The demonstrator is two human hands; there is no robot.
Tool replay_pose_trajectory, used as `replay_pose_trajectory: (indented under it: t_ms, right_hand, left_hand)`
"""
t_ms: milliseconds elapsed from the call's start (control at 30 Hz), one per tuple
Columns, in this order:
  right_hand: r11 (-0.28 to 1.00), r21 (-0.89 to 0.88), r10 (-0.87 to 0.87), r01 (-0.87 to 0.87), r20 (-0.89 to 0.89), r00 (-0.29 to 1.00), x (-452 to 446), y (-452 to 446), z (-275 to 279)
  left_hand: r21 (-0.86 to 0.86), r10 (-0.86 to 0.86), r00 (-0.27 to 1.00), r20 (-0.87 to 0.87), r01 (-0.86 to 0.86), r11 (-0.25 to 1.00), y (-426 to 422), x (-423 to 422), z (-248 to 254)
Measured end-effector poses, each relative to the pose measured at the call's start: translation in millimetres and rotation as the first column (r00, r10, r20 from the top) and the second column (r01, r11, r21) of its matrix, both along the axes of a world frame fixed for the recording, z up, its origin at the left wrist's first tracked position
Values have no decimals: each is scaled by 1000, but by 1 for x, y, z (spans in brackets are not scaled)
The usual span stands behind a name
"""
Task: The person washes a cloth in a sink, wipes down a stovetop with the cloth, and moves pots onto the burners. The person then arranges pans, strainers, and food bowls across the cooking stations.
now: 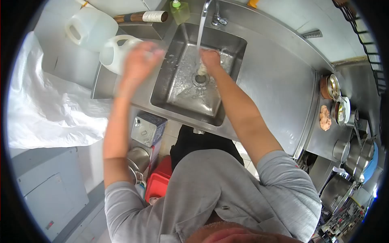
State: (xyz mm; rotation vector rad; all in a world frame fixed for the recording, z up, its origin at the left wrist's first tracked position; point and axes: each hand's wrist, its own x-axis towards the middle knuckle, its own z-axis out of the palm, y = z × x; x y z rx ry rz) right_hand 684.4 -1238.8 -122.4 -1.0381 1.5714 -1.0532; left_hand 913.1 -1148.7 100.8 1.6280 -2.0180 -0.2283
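Water runs from the faucet [206, 9] into the metal sink [162, 81]. My right hand [210, 59] is inside the sink beside the stream, its fingers closed round a pale, wet item [202, 69] above the drain [200, 79]. What that item is cannot be made out. Blurred by motion, my left hand [142, 60] is raised at the sink's left edge, in front of a white plastic jug [111, 54]. Whether it holds anything does not show.
Behind the jug are a larger translucent jug [95, 30], a bundled brush [142, 16] and a green soap bottle [180, 12]. Pots [341, 150] and bowls [333, 86] line the far right. Below stand a metal tin [144, 128] and a red bin [159, 180].
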Motion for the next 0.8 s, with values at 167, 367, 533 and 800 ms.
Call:
replay_pose_trajectory:
  t_ms: [167,367,533,800]
  right_hand:
    - [914,286,-13,-287,729,685,-57,44,27]
    - [953,163,25,-254,795,606,-103,108,71]
    - [939,338,-293,-68,885,363,-137,166,90]
    - [946,260,-315,193,876,364,-166,267,73]
  left_hand:
    - [41,141,887,440,-177,983,-39,137,76]
    - [613,-31,998,56,-10,790,-84,132,80]
    - [676,-179,983,-27,150,721,-85,127,72]
    - [846,-564,804,190,158,509,-55,101,97]
